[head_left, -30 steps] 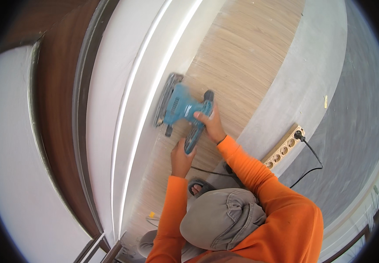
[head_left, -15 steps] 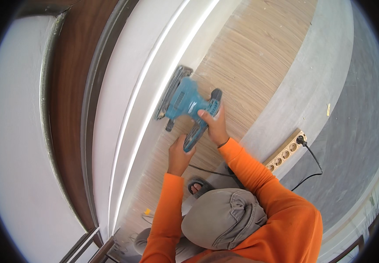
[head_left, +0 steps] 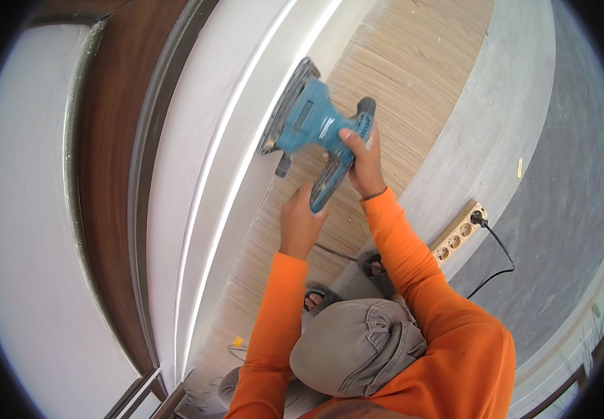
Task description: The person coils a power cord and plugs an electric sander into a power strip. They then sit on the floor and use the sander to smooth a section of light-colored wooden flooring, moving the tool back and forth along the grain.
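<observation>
Panelling, smooth and white, fills my far left, and dark brown wood curves alongside it. Next comes a white wall with pale stepped trim. Near the trim's lower end, a small yellow scrap lies on the wood-grain floor. My left hand is closed around the lower end of the handle of a blue sander, whose flat dark pad stands on edge, up against the trim. My right hand wraps the handle higher up, thumb laid over the top near the body; some of its fingers are hidden. Below, my dark sandals show beyond my grey-clad knee. To the right sits a tan socket strip, with a black plug in its far end.
</observation>
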The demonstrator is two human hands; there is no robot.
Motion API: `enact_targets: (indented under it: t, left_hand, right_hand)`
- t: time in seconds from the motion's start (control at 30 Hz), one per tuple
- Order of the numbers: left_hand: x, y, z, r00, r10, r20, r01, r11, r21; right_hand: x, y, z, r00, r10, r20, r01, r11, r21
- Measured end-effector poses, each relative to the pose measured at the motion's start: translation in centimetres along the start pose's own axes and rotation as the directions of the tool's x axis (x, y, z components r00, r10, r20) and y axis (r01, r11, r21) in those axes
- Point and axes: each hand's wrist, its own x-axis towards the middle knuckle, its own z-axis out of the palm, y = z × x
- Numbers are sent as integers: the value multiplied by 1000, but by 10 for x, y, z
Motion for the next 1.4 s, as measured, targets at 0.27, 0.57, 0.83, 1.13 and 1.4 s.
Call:
enact_targets:
  t: [0.27, 0.57, 0.83, 1.13, 1.4]
  left_hand:
    - [20, 6, 7, 1000, -3, 8, 3, 999, -35]
    - [9, 6, -2, 1000, 15, -5, -15, 1000, 11]
    - [75, 40, 26, 998, 30, 50, -30, 1000, 5]
    - [59, 28, 23, 999, 3, 35, -3, 1000, -6]
    - [-23, -6, -2, 997, -80, 8, 80, 997, -16]
  right_hand:
    - [21, 2, -14, 998, 38, -41, -40, 998, -52]
    - [8, 0, 0, 998, 16, -63, -16, 1000, -2]
    - [72, -43, -21, 998, -68, -12, 66, 992, -104]
    - [57, -24, -23, 998, 13, -58, -18, 996, -89]
    - [-21, 19, 1, 991, 118, -60, -122, 991, -59]
